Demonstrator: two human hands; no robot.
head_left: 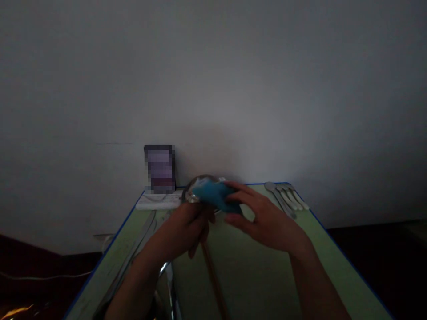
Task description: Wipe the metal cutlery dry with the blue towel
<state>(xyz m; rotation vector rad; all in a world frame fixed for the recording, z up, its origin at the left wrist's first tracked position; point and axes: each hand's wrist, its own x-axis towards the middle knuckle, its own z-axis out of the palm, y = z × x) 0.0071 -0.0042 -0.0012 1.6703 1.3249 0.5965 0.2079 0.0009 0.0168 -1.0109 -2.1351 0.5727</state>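
Note:
Both hands meet above the middle of the table's far part. My right hand grips a blue cloth between thumb and fingers; the cloth is blurred. Close beside it, my left hand is closed, its fingers curled round a long utensil with a brown handle that slants down toward me. The grip hides the upper part of that handle. A shiny round metal piece shows behind the cloth; whether it belongs to the utensil, I cannot tell.
The green table has a blue edge and stands against a grey wall. Spoons and forks lie at the far right. A dark-framed, pixelated upright panel stands behind a folded white cloth. Long metal utensils lie at left.

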